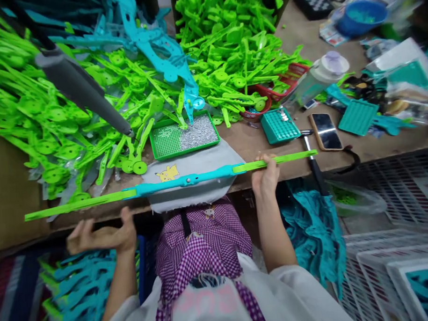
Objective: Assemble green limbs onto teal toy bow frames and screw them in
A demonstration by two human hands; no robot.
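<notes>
Right hand (266, 177) grips 1 teal-green plastic bar (214, 175) along surface (239, 135) front edge. Left hand (102, 235) open, near bar. Bare gap between green perforated tray (185, 151) and teal block (283, 131).

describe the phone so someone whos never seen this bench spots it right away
On the brown table, go right of the big heap of bright green parts. The phone lies there between a teal block and a flat teal grid, just right of the hammer. Among them, it alone has a dark glossy screen with a tan rim.
</notes>
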